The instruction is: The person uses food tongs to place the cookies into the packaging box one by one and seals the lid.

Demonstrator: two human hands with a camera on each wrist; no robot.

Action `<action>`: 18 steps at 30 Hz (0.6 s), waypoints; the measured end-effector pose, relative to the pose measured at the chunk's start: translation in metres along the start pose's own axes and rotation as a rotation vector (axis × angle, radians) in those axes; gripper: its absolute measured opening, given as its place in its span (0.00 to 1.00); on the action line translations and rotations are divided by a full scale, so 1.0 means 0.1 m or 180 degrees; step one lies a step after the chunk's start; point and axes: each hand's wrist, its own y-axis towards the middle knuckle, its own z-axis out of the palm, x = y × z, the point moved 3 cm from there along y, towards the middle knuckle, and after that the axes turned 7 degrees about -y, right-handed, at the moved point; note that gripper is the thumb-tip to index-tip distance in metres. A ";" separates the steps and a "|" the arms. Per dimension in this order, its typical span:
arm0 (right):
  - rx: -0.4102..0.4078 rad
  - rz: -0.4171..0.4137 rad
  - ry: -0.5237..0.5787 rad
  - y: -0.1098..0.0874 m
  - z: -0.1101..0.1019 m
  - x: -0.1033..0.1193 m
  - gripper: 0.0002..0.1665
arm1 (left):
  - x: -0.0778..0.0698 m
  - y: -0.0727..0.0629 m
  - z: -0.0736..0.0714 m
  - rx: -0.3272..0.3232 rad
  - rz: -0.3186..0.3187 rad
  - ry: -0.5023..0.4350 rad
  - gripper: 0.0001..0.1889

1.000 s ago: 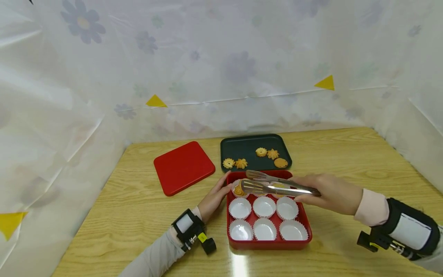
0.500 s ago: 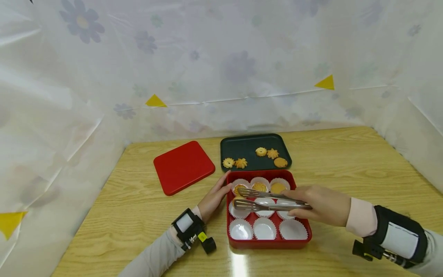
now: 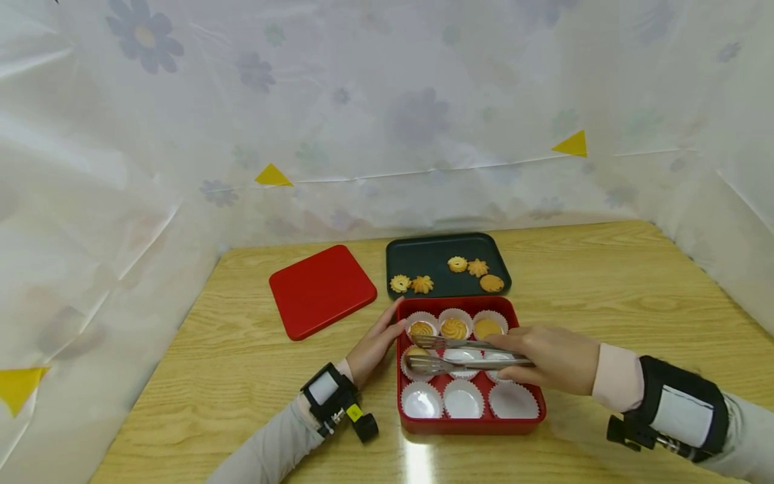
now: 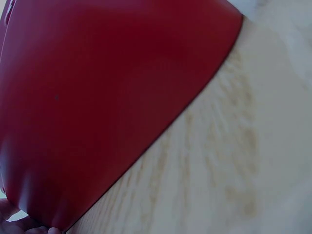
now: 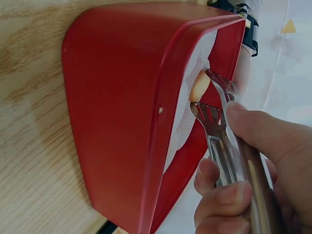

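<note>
My right hand [image 3: 553, 356] grips metal serving tongs [image 5: 226, 151], thumb on one arm and fingers curled round the other. The slotted tips are parted beside a round cookie [image 5: 199, 87] in the left middle-row paper cup [image 3: 411, 376]; one tip is right at its edge. Three cookies, including a swirled one [image 3: 453, 328], sit in the far-row cups of a red box [image 3: 471, 426]. The middle-row cups are partly behind the tongs; the near-row cups [image 3: 463, 401] show bare white bottoms. My left hand [image 3: 371, 349] holds the box at its far left corner, thumb over the rim.
Behind the box lies a dark green tray [image 3: 423, 252] with several cookies, among them a star-shaped one [image 3: 478, 267] and an oval one [image 3: 492, 283]. A red lid [image 3: 322, 290] lies flat on the wooden table [image 3: 230, 376] to the left. A patterned sheet [image 3: 387, 134] hangs behind.
My right hand and the tongs have come nearer and slightly left, from the far row to the middle row. A cookie now shows in the left middle cup. The left hand has stayed put.
</note>
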 end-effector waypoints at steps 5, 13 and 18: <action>-0.0014 0.0013 -0.0139 0.03 -0.01 0.02 0.30 | 0.00 0.00 0.00 0.0002 0.0008 -0.0008 0.31; 0.0019 0.0100 -0.0531 0.08 -0.06 0.08 0.28 | 0.00 -0.01 0.00 0.0003 0.0007 -0.0006 0.32; 0.0150 0.0055 -0.0623 0.13 -0.09 0.13 0.28 | 0.00 -0.01 0.00 -0.0007 0.0008 0.0004 0.32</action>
